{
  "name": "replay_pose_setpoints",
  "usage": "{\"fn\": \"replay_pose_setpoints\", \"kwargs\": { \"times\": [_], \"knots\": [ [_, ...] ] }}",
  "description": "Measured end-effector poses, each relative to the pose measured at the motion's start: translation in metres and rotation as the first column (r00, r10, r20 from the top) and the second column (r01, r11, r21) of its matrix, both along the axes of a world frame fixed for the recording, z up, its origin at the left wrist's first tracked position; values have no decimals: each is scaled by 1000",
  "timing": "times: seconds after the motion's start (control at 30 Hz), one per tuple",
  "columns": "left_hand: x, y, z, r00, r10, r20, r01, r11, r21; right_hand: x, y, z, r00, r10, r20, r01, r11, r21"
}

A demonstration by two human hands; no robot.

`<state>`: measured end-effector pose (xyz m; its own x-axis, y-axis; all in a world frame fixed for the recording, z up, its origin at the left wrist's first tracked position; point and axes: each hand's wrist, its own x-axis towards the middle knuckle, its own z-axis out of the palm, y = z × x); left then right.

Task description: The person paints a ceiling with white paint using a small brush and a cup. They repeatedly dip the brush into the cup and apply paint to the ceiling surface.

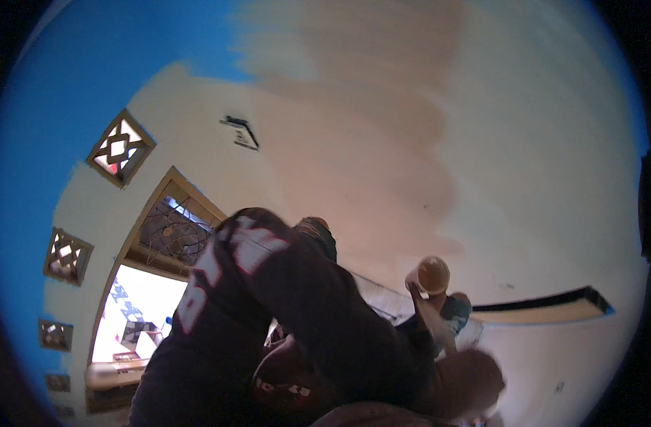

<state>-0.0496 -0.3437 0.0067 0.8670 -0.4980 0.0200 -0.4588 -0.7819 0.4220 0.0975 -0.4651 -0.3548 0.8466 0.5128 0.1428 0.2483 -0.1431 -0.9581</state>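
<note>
The left hand [471, 381], at the end of a dark sleeve [340, 320] bent across from the lower left, is a blur; I cannot tell how far its fingers open or what they hold. The pale cup [432, 276] shows just above it, toward the lower right corner of the painted wall [361, 156]. Its mouth faces the camera, probably to keep the inside reachable. Brown shapes [414, 290] against it (possibly right-hand fingers) are too dim to judge their spread or grip.
</note>
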Motion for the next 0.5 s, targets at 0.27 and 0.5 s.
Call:
{"fn": "replay_pose_setpoints", "kwargs": {
  "times": [0.27,0.5],
  "knots": [
    [-7,126,12,790,538,296,-508,843,-176,-9,-3,15,998,6,62,-7,1000,25],
    [-34,270,11,499,862,85,-339,285,-897,-12,-2,18,1000,-9,16,8,998,61]
  ]
}}
